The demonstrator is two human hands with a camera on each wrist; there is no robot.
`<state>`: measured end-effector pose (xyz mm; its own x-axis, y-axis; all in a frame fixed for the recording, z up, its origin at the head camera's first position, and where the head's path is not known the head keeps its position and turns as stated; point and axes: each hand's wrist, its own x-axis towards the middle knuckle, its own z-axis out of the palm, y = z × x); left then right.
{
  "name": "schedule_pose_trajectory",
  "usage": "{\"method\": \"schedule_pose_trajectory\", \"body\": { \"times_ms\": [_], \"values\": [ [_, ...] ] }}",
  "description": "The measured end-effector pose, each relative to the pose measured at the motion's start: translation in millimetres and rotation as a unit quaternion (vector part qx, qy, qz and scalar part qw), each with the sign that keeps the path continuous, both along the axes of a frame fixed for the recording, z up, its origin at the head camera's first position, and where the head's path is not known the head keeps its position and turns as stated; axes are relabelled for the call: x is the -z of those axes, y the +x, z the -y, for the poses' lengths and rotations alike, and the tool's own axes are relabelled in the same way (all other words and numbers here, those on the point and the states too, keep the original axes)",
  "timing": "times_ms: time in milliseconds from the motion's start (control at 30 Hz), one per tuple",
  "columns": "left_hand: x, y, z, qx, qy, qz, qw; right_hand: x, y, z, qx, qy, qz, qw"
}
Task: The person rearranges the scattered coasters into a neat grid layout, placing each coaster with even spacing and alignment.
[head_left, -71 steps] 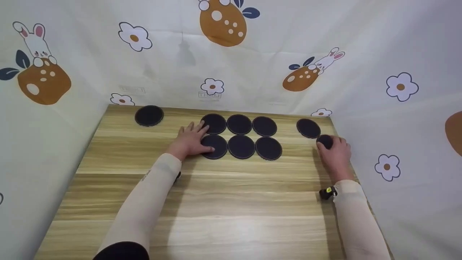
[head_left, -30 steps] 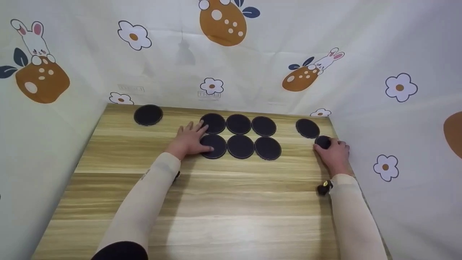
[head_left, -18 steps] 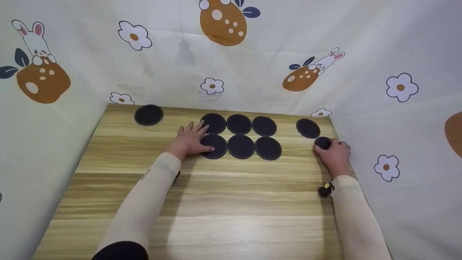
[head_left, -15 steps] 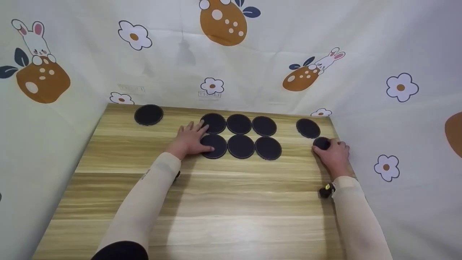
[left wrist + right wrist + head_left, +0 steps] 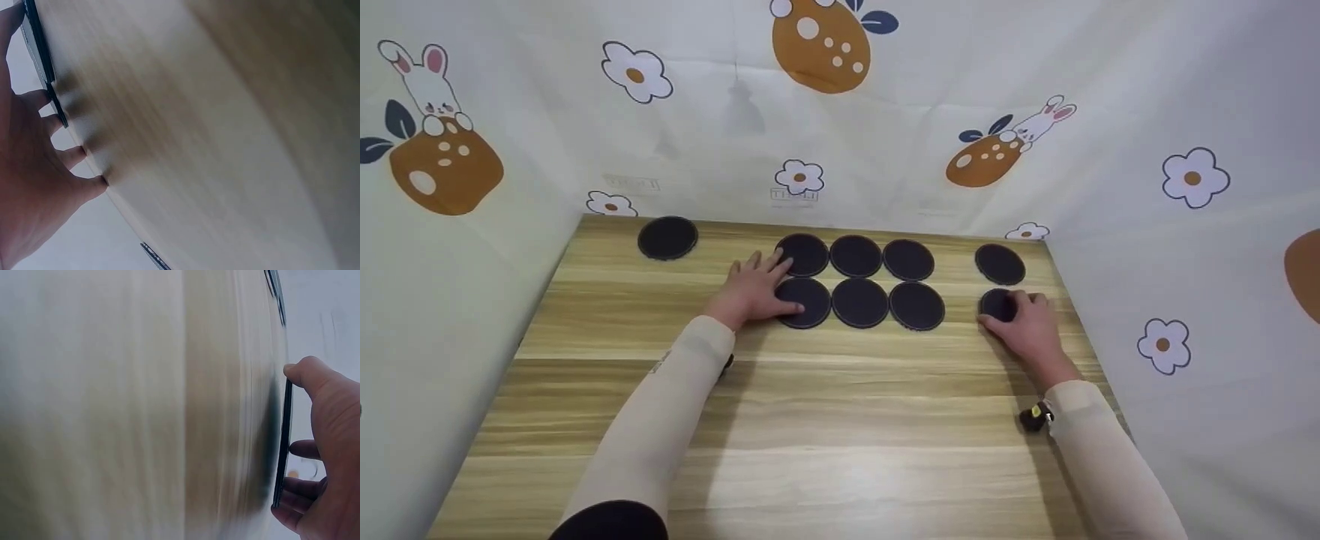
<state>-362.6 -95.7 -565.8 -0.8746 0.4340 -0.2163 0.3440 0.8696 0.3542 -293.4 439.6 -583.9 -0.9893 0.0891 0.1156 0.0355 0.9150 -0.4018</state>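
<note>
Several thin, round black coasters lie on the wooden table. Six of them form two touching rows of three, with the upper-left coaster (image 5: pixel 808 253) and lower-left coaster (image 5: pixel 810 311) under my left hand (image 5: pixel 750 291). That hand is spread, thumb on the lower one and fingertips on the upper one. At the right, my right hand (image 5: pixel 1030 326) grips another coaster (image 5: pixel 996 306) between thumb and fingers at its rim. In the right wrist view this held coaster (image 5: pixel 283 444) appears edge-on, with a dark shadow on the wood beside it.
A lone coaster (image 5: pixel 668 238) lies at the far left of the table (image 5: pixel 840 420), and another coaster (image 5: pixel 1000 264) lies at the back right, just behind the held one. Patterned cloth walls (image 5: pixel 697 142) enclose the table's back and sides.
My right hand has moved left with its coaster, away from the table's right edge and towards the rows. The left hand has stayed on its two coasters.
</note>
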Motion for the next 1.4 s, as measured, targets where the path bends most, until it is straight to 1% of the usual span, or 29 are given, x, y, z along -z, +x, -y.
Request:
{"method": "schedule_pose_trajectory", "body": {
  "times_ms": [100, 133, 267, 567, 833, 967, 1167, 1400],
  "values": [
    [-0.2, 0.4, -0.3, -0.002, 0.005, 0.004, 1.0, -2.0, 5.9, 12.3, -0.02, -0.004, 0.001, 0.9998],
    [-2.1, 1.9, -0.5, -0.005, 0.007, 0.004, 1.0, -2.4, 7.6, 16.0, -0.025, -0.006, 0.001, 0.9997],
    [-4.5, 3.6, -0.4, -0.01, 0.014, 0.002, 0.9999, -3.9, 15.2, 30.0, -0.046, -0.01, 0.006, 0.9989],
    [-3.6, 3.7, -0.1, -0.009, 0.009, -0.002, 0.9999, -10.5, 33.2, 53.0, -0.088, -0.012, 0.009, 0.996],
    [-5.6, 4.8, 0.6, -0.006, 0.003, -0.003, 1.0, -15.1, 47.5, 71.8, -0.105, -0.011, 0.026, 0.994],
    [-3.7, 3.6, 0.7, -0.006, 0.003, -0.004, 1.0, -17.1, 52.6, 81.2, -0.115, -0.002, 0.036, 0.9927],
    [-0.4, 2.3, 0.6, -0.004, 0.005, -0.004, 1.0, -18.0, 60.2, 97.6, -0.14, 0.003, 0.026, 0.9898],
    [-1.5, 2.4, 1.3, -0.004, 0.003, -0.005, 1.0, -20.2, 68.7, 113.4, -0.158, 0.013, 0.031, 0.9868]
  ]
}}
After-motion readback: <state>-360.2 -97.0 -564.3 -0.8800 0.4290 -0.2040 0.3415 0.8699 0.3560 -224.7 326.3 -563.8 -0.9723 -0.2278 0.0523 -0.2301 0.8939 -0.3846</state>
